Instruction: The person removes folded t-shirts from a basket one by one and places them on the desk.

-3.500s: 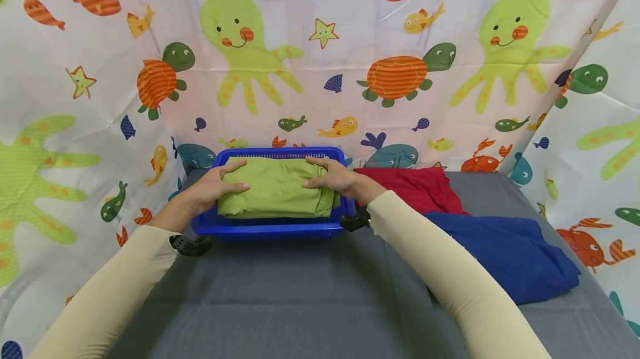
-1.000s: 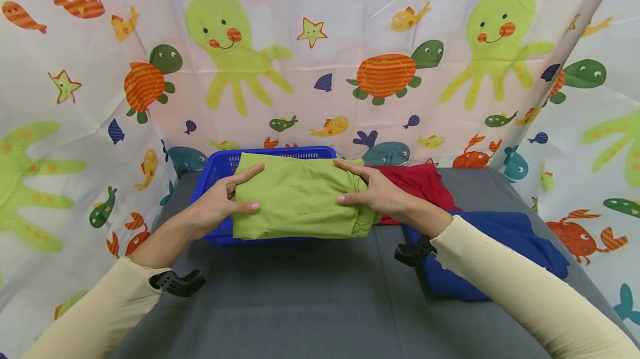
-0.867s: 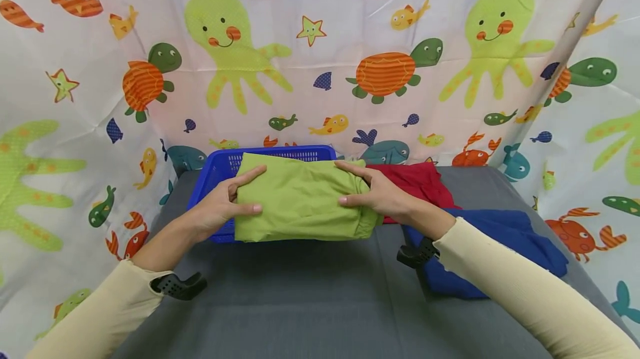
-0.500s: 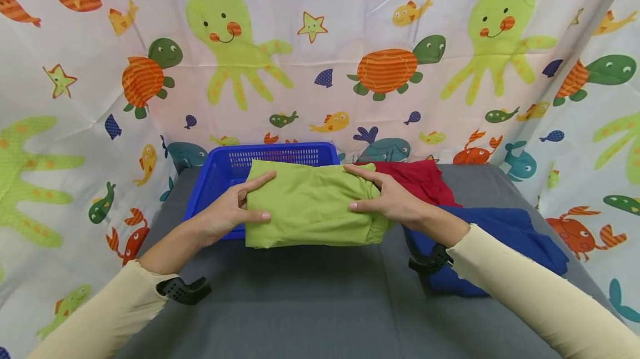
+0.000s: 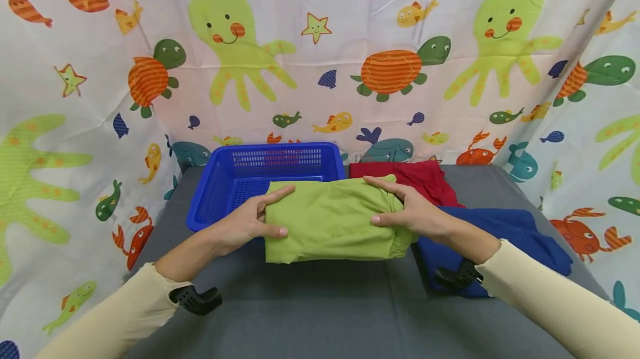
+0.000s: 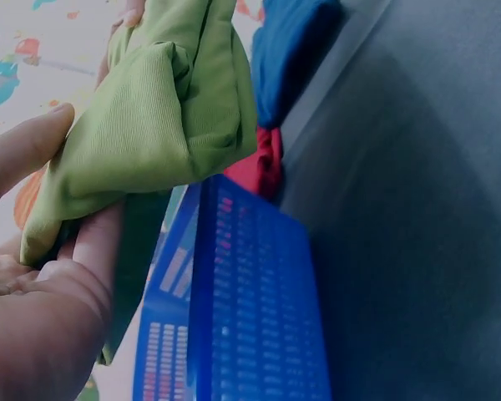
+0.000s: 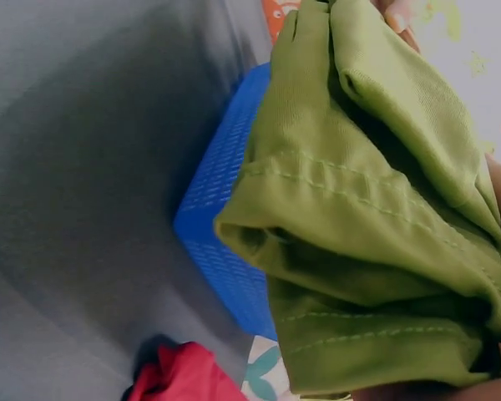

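Note:
A folded lime-green garment (image 5: 330,223) hangs above the table, just in front of the blue plastic basket (image 5: 202,203). My left hand (image 5: 247,223) grips its left end, thumb on the front face and the other fingers mostly behind. At the right end my right hand (image 5: 415,212) pinches it in the same way. Stacked layers and a stitched hem (image 7: 359,196) show in the right wrist view. In the left wrist view, the thumb and fingers close on a folded edge (image 6: 134,125). The basket's mesh floor is visible at its left; the garment covers its front right part.
A red folded cloth (image 5: 425,181) lies right of the basket at the back. Nearer, a blue folded cloth (image 5: 530,237) lies at the right, partly behind my right forearm. Grey fabric (image 5: 320,314) covers the table. A printed sea-animal curtain (image 5: 310,86) encloses the back and sides.
Both hands have lifted the green garment out of the basket and carried it toward me and to the right. More of the basket's inside now shows. The red and blue cloths stay put.

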`<action>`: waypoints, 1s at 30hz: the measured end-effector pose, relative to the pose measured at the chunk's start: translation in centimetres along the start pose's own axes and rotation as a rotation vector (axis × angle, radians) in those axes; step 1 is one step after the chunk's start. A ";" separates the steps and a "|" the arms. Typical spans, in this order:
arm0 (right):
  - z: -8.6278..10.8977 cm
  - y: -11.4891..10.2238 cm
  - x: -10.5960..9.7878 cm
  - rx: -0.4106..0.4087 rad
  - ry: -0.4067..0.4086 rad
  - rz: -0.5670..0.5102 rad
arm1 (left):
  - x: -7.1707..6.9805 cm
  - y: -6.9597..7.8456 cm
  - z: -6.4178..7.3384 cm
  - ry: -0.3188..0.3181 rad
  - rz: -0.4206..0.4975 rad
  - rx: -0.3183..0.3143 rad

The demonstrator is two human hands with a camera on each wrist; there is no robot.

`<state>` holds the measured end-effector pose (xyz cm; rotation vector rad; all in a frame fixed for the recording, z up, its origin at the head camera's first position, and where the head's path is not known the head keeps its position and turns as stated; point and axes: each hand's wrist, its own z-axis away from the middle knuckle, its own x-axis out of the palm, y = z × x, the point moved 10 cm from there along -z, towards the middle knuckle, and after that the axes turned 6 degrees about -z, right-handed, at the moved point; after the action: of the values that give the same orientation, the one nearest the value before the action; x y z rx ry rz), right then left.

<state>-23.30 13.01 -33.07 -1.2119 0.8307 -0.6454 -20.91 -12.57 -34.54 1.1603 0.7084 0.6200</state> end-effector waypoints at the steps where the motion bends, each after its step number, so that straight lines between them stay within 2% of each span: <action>1: 0.3 0.2 0.0 -0.003 -0.006 0.000 | 0.3 -0.1 0.0 -0.008 0.005 -0.002; 7: 2.0 1.2 0.0 -0.020 -0.043 0.009 | 2.2 -0.6 -0.2 -0.064 0.043 -0.024; 10: 2.9 1.9 -0.1 0.000 -0.059 0.023 | 3.2 -0.9 -0.3 -0.098 0.057 -0.034; 14: 4.0 3.0 -0.3 0.042 -0.081 0.051 | 4.1 -1.6 -0.5 -0.119 -0.001 -0.056; 18: 4.7 4.0 -0.5 0.054 -0.097 0.071 | 5.0 -2.6 -0.7 -0.142 -0.051 -0.092; 23: 5.4 5.8 -0.5 0.092 -0.126 0.050 | 6.3 -4.0 -1.0 -0.183 -0.033 -0.117; 26: 5.7 7.1 -0.5 0.126 -0.129 0.046 | 6.8 -4.8 -1.2 -0.188 -0.041 -0.119; 30: 6.1 8.5 -0.4 0.132 -0.131 0.042 | 7.8 -5.7 -1.4 -0.209 0.008 -0.108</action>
<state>-18.47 18.68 -40.42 -1.1019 0.6911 -0.5712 -16.63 -7.53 -41.72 1.1095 0.4867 0.5286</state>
